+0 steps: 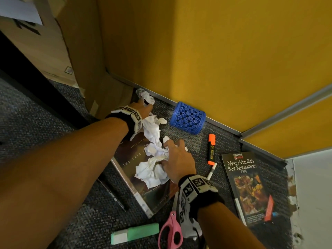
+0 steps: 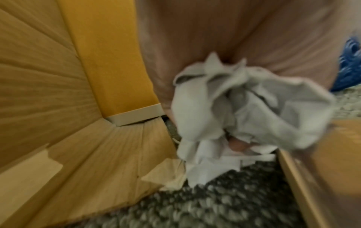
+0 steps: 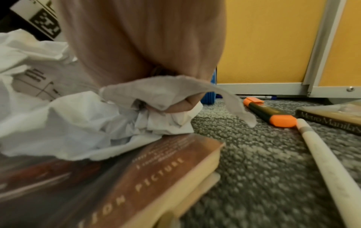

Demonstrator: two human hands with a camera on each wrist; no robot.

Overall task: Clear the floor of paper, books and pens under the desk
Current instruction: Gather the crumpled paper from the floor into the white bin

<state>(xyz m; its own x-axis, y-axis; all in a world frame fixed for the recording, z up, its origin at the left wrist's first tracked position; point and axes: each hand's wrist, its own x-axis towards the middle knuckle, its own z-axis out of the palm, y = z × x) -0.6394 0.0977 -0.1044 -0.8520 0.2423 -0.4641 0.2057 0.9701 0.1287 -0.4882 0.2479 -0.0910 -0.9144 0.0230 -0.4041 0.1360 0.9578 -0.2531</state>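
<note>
Crumpled white paper (image 1: pixel 152 153) lies heaped on a brown book (image 1: pixel 143 193) on the grey carpet. My right hand (image 1: pixel 177 155) grips a wad of that paper (image 3: pixel 160 108) at the heap's right side. By the yellow partition, my left hand (image 1: pixel 143 107) holds another crumpled ball (image 1: pixel 145 96), which fills the left wrist view (image 2: pixel 244 111). A second book, "Metro Manila's Best Restaurants" (image 1: pixel 249 187), lies to the right. An orange highlighter (image 1: pixel 211 149), a white pen (image 1: pixel 212 171), a black pen (image 1: pixel 115 196) and a green highlighter (image 1: pixel 134 233) are scattered around.
A blue lattice pen cup (image 1: pixel 187 117) lies on its side against the yellow partition (image 1: pixel 215 51). Pink scissors (image 1: pixel 170 230) lie near my right wrist. A cardboard box (image 1: pixel 86 60) stands at the left, close to my left hand.
</note>
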